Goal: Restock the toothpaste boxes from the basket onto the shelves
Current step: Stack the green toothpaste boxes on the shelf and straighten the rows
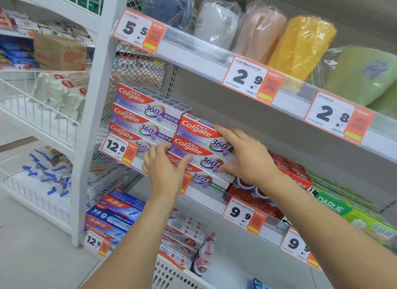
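Observation:
Two stacks of Colgate 360 toothpaste boxes stand on the middle shelf [212, 199]. The left stack [141, 114] is three boxes high. The right stack [199, 146] also shows three boxes. My left hand [164, 169] presses flat against the left end of the right stack's lower boxes. My right hand [242, 153] rests with spread fingers on the front and right end of the top two boxes. The white basket [171, 275] sits at the bottom, with more toothpaste boxes [184, 235] showing above its rim.
Red toothpaste boxes [285, 172] and green Darlie boxes [348, 211] fill the shelf to the right. Wrapped plastic cups [300, 43] line the upper shelf. Blue Colgate boxes [116, 213] lie on the lower shelf. A white wire rack [43, 116] with packets stands at left.

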`<state>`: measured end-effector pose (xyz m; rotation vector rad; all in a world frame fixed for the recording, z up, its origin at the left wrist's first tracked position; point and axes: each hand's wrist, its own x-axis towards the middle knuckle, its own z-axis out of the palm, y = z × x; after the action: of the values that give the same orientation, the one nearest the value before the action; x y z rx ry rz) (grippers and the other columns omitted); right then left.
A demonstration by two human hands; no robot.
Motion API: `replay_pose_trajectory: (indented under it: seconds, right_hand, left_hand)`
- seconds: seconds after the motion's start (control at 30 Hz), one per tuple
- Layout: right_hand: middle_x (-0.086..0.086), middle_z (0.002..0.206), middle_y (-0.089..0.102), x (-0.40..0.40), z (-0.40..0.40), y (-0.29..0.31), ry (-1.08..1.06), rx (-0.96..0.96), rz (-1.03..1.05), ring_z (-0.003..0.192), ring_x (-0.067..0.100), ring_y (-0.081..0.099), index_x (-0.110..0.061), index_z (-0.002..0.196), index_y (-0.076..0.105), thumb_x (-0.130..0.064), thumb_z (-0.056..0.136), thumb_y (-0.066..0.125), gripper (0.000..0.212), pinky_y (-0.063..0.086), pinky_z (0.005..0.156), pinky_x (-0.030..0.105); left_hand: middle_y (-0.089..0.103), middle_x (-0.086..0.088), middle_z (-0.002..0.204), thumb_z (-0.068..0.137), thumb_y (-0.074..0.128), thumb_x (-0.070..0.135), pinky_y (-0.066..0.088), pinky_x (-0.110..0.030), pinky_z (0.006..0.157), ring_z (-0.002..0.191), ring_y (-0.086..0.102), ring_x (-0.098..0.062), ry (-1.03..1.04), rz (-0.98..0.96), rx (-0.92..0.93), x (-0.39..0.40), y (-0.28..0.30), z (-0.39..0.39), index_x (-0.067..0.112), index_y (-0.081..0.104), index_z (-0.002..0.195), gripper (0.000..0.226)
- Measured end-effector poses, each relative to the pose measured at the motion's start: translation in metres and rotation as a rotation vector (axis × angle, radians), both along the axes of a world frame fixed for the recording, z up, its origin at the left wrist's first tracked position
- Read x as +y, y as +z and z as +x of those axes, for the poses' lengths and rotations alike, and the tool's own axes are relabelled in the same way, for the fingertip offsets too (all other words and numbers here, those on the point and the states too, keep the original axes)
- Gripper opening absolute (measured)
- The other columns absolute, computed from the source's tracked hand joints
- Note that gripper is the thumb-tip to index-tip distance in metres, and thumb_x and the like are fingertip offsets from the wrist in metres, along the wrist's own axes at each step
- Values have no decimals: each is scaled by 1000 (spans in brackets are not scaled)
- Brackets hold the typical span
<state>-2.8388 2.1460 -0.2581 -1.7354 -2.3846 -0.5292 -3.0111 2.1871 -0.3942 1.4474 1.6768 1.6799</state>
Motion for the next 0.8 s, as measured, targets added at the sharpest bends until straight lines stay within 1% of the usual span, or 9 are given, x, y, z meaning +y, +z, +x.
replay_pose_trajectory:
  seconds: [0.17, 0.3, 0.4, 0.5, 0.6, 0.7, 0.8]
  right_hand:
    - [-7, 153, 41, 1, 1, 1, 7, 24, -18, 129, 24, 52, -43, 154, 19, -47, 72, 85, 105, 44, 108, 48]
    - [-5, 154, 41, 2, 1, -1, 12, 22, -27, 129, 26, 51, -41, 155, 20, -43, 72, 87, 107, 43, 110, 47]
    - [-4, 154, 39, 3, 1, -3, 21, 16, -29, 128, 28, 51, -41, 155, 17, -42, 72, 86, 108, 43, 110, 48]
    - [-5, 155, 39, 2, 3, 2, 17, 18, -49, 131, 25, 49, -42, 155, 15, -48, 73, 84, 108, 42, 111, 49]
    - [-6, 156, 38, -3, 5, 6, -1, -7, -52, 135, 23, 46, -42, 155, 16, -57, 76, 77, 101, 39, 112, 49]
    - [-5, 156, 37, -8, 0, 12, 10, -22, -26, 138, 22, 43, -40, 155, 17, -67, 81, 66, 93, 36, 114, 48]
    - [-4, 152, 41, 0, -33, 23, 97, 15, 21, 134, 22, 44, -36, 154, 23, -61, 88, 61, 81, 38, 111, 45]
  left_hand:
    - [60, 2, 118, 79, 78, 48, 31, -41, 101, 119, 39, -20, -13, 1, -53, -1, 9, 0, 20, 59, 110, 46]
    - [62, 4, 116, 81, 79, 42, 32, -40, 100, 117, 43, -18, -12, 24, -95, -2, 8, 0, 18, 54, 120, 52]
    - [63, 2, 117, 84, 75, 41, 36, -44, 98, 115, 42, -19, 12, 26, -45, 0, 5, -1, 19, 57, 118, 44]
    - [59, 1, 118, 83, 76, 41, 34, -44, 98, 118, 43, -22, 19, 17, -31, 2, 5, -3, 20, 60, 115, 41]
    - [57, -3, 122, 83, 77, 39, 33, -45, 101, 121, 43, -26, 57, -11, -47, 6, 3, -12, 21, 63, 111, 36]
    - [53, -7, 126, 85, 74, 39, 31, -46, 104, 123, 42, -27, 104, -17, -69, 7, 4, -24, 20, 59, 117, 40]
    - [50, -10, 130, 91, 68, 38, 32, -45, 106, 125, 41, -27, 117, 70, -75, 8, 9, -38, 15, 53, 127, 45]
